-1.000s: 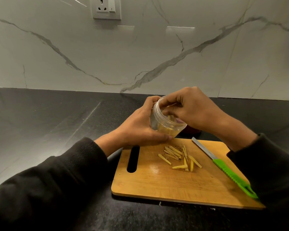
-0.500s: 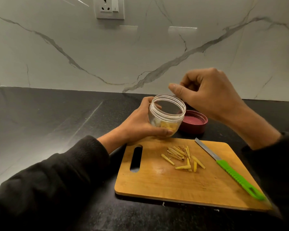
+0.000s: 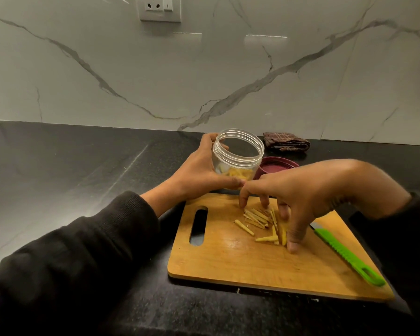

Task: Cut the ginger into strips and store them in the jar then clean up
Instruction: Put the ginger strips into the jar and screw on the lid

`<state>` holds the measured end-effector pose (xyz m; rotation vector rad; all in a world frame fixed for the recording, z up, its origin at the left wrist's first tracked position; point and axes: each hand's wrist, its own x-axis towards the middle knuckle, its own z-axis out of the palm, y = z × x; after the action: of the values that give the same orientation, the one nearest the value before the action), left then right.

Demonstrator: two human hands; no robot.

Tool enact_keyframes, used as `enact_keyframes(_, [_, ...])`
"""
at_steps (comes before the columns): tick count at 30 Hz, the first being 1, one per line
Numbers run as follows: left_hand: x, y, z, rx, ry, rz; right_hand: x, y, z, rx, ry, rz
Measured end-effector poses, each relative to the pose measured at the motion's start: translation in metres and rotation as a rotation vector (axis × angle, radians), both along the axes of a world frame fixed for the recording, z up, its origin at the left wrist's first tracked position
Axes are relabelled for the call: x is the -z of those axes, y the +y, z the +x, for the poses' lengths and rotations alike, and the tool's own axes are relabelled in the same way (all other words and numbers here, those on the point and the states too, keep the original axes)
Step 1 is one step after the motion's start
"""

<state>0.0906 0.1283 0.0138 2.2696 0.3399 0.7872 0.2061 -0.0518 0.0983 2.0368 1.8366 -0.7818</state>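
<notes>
Black stone table (image 3: 58, 166) with a wooden cutting board (image 3: 228, 263) up front, green-handled knife (image 3: 347, 255) lying on its right side. Right hand (image 3: 308, 192) is spread over the ginger strips (image 3: 260, 221), loose grip, fingertips down around them, not pinching yet. Behind that, left hand (image 3: 199, 173) grips the open jar (image 3: 238, 154), tilted, some ginger already inside. Red lid (image 3: 277, 166) just beside it, folded cloth (image 3: 286, 141) near the marble wall (image 3: 204, 76).
</notes>
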Motion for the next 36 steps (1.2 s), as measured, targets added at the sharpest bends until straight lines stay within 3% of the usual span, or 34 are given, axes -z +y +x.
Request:
enact_keyframes(9, [0.0, 0.002, -0.001, -0.007, -0.016, 0.009, 0.008, 0.008, 0.003, 0.046, 0.212, 0.231])
enact_keyframes(16, [0.001, 0.006, 0.0, -0.023, -0.033, 0.011, 0.017, 0.008, -0.014, -0.042, 0.05, 0.205])
enact_keyframes(36, [0.002, 0.007, -0.001, -0.039, -0.025, 0.003, 0.018, 0.009, -0.016, -0.069, 0.093, 0.293])
